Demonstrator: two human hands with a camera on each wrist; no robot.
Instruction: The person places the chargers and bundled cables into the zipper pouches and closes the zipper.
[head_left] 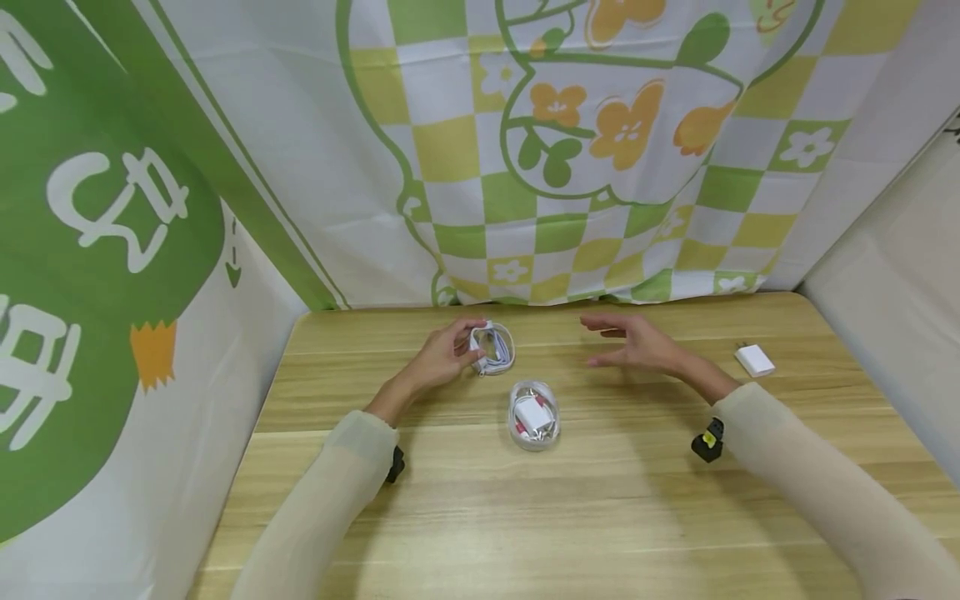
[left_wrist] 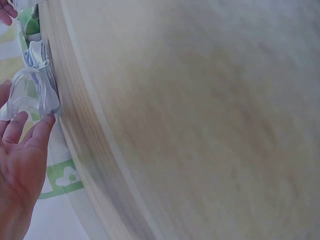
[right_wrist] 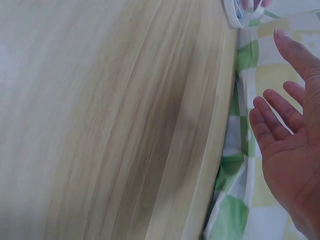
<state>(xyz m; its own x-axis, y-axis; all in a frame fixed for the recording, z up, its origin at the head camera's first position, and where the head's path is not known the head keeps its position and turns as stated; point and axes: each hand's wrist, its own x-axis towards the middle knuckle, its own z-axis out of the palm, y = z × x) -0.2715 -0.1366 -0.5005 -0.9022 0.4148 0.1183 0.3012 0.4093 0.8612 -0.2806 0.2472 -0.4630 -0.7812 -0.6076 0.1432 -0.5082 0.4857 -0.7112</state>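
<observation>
A coiled white charging cable (head_left: 501,350) stands near the back of the wooden table. My left hand (head_left: 442,354) pinches the coil's left side between thumb and fingers. In the left wrist view the cable loops (left_wrist: 44,82) rise above the fingertips of the left hand (left_wrist: 22,162). My right hand (head_left: 637,342) is held to the right of the coil, apart from it, with fingers extended and nothing in them. The right wrist view shows that right hand (right_wrist: 295,135) palm and fingers spread.
A clear-looking coil with a white charger (head_left: 533,415) and red bits lies in front of the cable. At the right rests another white charger (head_left: 754,361) with its prongs out. A patterned cloth (head_left: 540,258) hangs along the table's back edge (head_left: 540,312).
</observation>
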